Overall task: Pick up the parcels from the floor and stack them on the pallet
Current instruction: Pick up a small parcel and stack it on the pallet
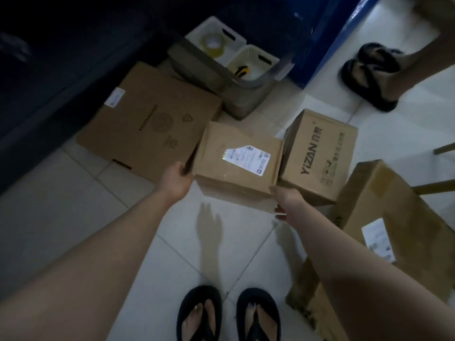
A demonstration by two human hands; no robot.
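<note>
Gripping the small brown cardboard parcel with the white label, the person's left hand curls its fingers round the left side. The right hand clasps the near right corner, fingers tucked underneath. The parcel is low over the white tiled floor, between a large flat cardboard box and a printed brown carton.

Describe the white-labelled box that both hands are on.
The labelled box is plain brown cardboard, closed, with a white shipping label on top. It lies between the flat carton and the YIZAN box. The left hand grips its left edge, the right hand its near right corner. Lifted or not, I cannot tell.
</note>
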